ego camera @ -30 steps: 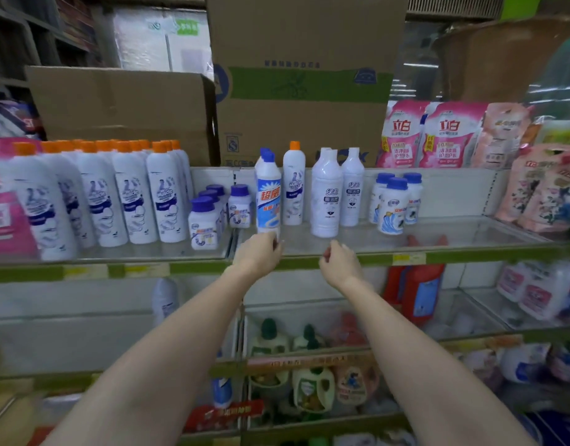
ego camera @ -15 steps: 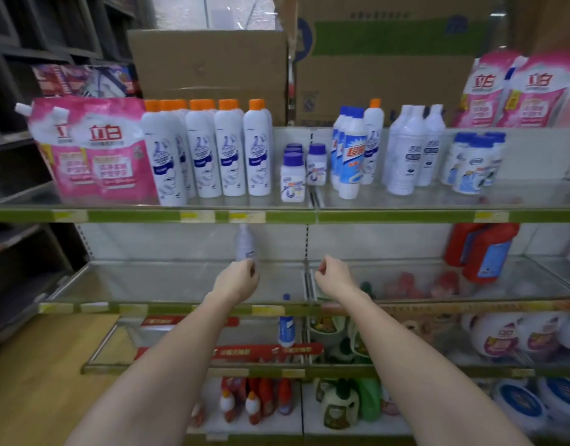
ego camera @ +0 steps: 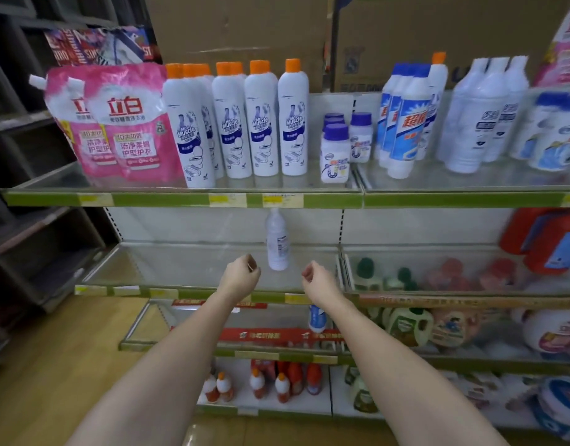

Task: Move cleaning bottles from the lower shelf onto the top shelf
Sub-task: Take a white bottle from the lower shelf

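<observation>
Store aisle, green-edged glass shelves; top shelf (ego camera: 180, 198) across mid-frame packed with orange-capped Mr. Muscle bottles (ego camera: 261, 120) and pink refill pouches (ego camera: 129, 123). Lone white cleaning bottle (ego camera: 277, 241) stands on lower shelf (ego camera: 167, 292) at centre. Left hand (ego camera: 240, 276) and right hand (ego camera: 319, 280) hover just below it on either side, fingers loosely curled, holding nothing.

Counting what is sitting on the shelves

Two pink pouches (ego camera: 116, 123) are standing on the top shelf (ego camera: 180, 198); one white bottle (ego camera: 277, 241) is standing alone on the lower shelf (ego camera: 187, 292); two hands are showing; four small purple-capped jars (ego camera: 335, 152) are clustering.
</observation>
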The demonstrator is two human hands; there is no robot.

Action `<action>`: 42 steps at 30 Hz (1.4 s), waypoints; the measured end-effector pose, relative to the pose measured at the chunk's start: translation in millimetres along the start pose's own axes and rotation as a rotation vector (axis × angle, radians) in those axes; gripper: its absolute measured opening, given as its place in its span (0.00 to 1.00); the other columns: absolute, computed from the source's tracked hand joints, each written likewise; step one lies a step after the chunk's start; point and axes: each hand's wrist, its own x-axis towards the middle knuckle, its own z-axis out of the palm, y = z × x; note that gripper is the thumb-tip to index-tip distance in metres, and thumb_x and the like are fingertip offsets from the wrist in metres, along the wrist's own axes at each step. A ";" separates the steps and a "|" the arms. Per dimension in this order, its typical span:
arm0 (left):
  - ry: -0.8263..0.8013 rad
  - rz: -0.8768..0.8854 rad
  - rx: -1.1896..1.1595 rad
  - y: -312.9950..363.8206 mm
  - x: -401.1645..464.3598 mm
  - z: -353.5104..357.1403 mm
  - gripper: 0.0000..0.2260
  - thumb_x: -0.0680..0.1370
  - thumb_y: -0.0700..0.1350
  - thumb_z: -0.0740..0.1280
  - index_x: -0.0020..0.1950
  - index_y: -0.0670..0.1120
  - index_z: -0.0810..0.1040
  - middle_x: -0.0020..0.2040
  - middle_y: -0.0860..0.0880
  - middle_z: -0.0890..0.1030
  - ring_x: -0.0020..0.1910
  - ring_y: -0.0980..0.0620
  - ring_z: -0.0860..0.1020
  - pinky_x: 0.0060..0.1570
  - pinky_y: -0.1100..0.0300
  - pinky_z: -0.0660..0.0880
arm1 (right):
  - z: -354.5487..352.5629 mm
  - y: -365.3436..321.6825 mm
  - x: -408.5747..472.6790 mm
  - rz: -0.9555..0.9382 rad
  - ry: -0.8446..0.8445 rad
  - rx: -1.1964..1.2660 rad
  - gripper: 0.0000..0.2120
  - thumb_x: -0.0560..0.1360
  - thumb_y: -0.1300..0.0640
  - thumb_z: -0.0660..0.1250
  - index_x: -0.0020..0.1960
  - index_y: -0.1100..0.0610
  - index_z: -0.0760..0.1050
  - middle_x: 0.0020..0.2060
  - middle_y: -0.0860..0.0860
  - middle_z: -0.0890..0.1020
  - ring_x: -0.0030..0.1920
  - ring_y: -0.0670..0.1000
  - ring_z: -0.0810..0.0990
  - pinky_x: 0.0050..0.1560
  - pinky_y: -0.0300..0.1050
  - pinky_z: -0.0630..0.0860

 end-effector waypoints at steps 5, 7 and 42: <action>-0.036 -0.066 -0.027 -10.0 44.8 12.1 0.07 0.80 0.44 0.65 0.55 0.42 0.75 0.46 0.46 0.78 0.44 0.45 0.77 0.43 0.54 0.76 | 28.7 7.6 47.2 0.067 0.002 0.113 0.04 0.78 0.56 0.66 0.51 0.53 0.73 0.47 0.50 0.80 0.52 0.56 0.80 0.52 0.48 0.76; -0.043 -0.083 -0.032 -11.2 63.4 21.8 0.07 0.80 0.44 0.65 0.55 0.42 0.75 0.46 0.46 0.78 0.44 0.46 0.75 0.42 0.56 0.73 | 35.5 9.9 67.9 0.104 0.024 0.181 0.06 0.78 0.56 0.66 0.55 0.54 0.75 0.50 0.52 0.82 0.52 0.55 0.80 0.52 0.46 0.76; 0.071 -0.227 -0.344 24.2 149.0 69.8 0.33 0.64 0.49 0.82 0.58 0.42 0.66 0.54 0.45 0.75 0.51 0.42 0.76 0.45 0.50 0.75 | 69.4 42.1 124.4 0.134 -0.072 0.320 0.21 0.76 0.55 0.72 0.66 0.59 0.71 0.61 0.54 0.78 0.59 0.54 0.77 0.56 0.45 0.74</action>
